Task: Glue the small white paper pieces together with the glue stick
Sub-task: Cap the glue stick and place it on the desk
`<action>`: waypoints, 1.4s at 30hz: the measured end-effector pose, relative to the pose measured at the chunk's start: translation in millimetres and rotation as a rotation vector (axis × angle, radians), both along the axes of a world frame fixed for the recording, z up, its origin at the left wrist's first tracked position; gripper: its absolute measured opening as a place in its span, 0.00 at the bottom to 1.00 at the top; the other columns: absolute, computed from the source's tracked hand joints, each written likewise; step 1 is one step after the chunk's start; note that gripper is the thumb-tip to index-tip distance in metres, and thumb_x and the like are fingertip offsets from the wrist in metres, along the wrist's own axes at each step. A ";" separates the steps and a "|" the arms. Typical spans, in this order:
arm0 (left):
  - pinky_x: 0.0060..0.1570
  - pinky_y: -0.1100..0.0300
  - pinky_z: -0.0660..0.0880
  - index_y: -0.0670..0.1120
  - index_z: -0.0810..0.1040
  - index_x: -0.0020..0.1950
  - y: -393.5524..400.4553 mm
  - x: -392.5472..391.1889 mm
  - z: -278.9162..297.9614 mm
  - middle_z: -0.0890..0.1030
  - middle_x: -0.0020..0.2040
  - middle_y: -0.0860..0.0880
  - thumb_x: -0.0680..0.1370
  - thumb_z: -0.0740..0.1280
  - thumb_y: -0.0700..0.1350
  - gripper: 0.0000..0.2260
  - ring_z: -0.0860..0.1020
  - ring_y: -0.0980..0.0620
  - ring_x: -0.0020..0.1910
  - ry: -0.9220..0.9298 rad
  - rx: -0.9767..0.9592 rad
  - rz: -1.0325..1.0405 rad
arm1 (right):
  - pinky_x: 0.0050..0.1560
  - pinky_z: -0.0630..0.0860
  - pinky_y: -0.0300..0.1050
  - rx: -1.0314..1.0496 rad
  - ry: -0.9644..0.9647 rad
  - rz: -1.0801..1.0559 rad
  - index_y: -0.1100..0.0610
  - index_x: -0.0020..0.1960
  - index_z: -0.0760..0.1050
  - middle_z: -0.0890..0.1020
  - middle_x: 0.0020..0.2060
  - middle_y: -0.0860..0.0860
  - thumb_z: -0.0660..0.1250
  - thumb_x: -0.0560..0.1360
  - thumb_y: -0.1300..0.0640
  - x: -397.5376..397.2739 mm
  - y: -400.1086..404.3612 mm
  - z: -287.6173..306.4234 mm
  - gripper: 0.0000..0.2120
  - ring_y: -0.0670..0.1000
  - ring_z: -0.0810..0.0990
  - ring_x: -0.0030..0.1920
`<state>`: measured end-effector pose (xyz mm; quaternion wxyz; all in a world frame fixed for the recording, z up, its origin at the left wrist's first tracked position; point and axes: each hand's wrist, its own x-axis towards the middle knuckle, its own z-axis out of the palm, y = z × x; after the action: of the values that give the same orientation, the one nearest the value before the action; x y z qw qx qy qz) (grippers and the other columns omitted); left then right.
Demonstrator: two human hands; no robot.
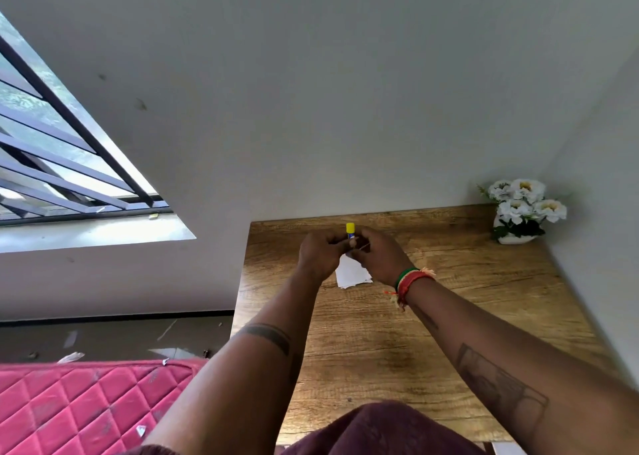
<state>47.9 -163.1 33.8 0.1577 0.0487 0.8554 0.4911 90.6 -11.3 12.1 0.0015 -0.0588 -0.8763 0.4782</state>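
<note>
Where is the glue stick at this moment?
The glue stick is held upright between both hands, left hand and right hand, above the white paper pieces near the table's far edge.

The glue stick [350,230] with its yellow cap stands upright; the white paper pieces [352,272] lie stacked just below it.
</note>
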 end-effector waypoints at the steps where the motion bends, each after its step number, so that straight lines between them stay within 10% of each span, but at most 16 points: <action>1: 0.56 0.50 0.79 0.50 0.89 0.57 3.3 -0.8 -3.4 0.89 0.50 0.49 0.76 0.77 0.50 0.11 0.85 0.50 0.54 -0.014 0.002 -0.001 | 0.52 0.80 0.53 -0.023 0.001 -0.024 0.49 0.63 0.78 0.84 0.49 0.48 0.73 0.76 0.55 1.9 0.6 -2.5 0.16 0.49 0.82 0.47; 5: 0.59 0.53 0.81 0.49 0.87 0.61 20.1 -2.5 -15.0 0.89 0.53 0.49 0.75 0.78 0.50 0.15 0.85 0.52 0.55 -0.058 0.028 0.012 | 0.51 0.73 0.40 -0.009 0.018 -0.135 0.53 0.65 0.78 0.84 0.52 0.49 0.70 0.78 0.55 8.3 11.6 -5.1 0.15 0.49 0.81 0.50; 15: 0.51 0.66 0.70 0.46 0.85 0.62 72.4 -10.4 -36.0 0.86 0.59 0.49 0.81 0.69 0.43 0.11 0.83 0.51 0.60 0.061 -0.180 -0.190 | 0.43 0.76 0.49 0.140 -0.098 -0.411 0.56 0.51 0.78 0.83 0.45 0.54 0.72 0.74 0.58 3.3 72.0 -31.1 0.06 0.57 0.81 0.46; 26: 0.65 0.54 0.77 0.47 0.83 0.67 112.4 -24.1 -61.2 0.84 0.66 0.48 0.83 0.66 0.41 0.14 0.81 0.48 0.64 0.103 -0.314 -0.423 | 0.40 0.72 0.50 0.234 -0.185 -0.434 0.56 0.48 0.73 0.80 0.45 0.57 0.68 0.77 0.57 -8.3 106.7 -76.9 0.04 0.60 0.79 0.46; 38: 0.62 0.56 0.76 0.49 0.84 0.63 94.0 -23.3 -71.4 0.85 0.62 0.50 0.82 0.66 0.43 0.12 0.82 0.50 0.61 0.113 -0.337 -0.378 | 0.54 0.78 0.54 0.172 -0.277 -0.467 0.55 0.67 0.69 0.81 0.59 0.58 0.76 0.72 0.55 4.7 109.8 -82.0 0.28 0.61 0.80 0.58; 42: 0.53 0.60 0.76 0.48 0.85 0.60 72.0 -15.4 -69.2 0.85 0.59 0.49 0.82 0.64 0.41 0.12 0.82 0.50 0.56 0.136 -0.326 -0.262 | 0.45 0.72 0.47 0.168 -0.132 -0.611 0.54 0.59 0.69 0.78 0.55 0.54 0.75 0.71 0.50 27.3 86.7 -72.9 0.22 0.56 0.78 0.52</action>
<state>32.5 -91.1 -35.3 0.1678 0.1665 0.9185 0.3170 117.9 75.4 -60.8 0.0930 -0.3495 -0.8527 0.3769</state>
